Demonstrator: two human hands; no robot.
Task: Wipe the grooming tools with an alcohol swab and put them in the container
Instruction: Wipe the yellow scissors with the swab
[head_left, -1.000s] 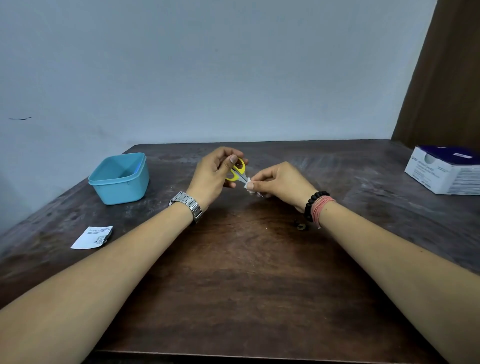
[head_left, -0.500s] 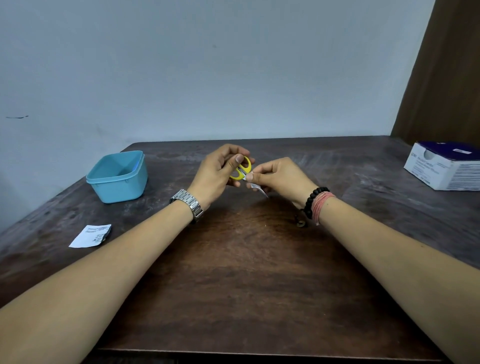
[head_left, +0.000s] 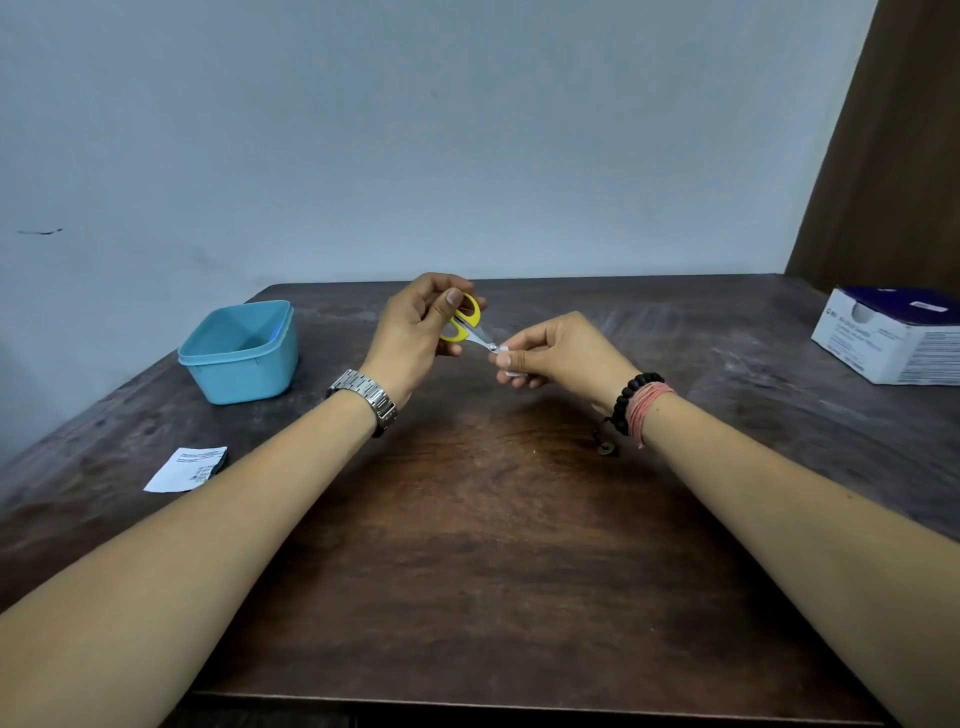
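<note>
While the left hand (head_left: 415, 332) grips yellow scissors (head_left: 464, 325), right-hand (head_left: 561, 351) grip pinching swab (head_left: 511, 364) round blade tips.

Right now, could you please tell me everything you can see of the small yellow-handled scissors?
The scissors are small, with glossy yellow loop handles that look plastic and short, thin silver metal blades. They are held above the table, blades pointing right and slightly down. The left hand grips the handles, thumb across the front loop. The blade tips vanish into a white swab pinched by the right hand. Whether the blades are closed is too small to tell.
</note>
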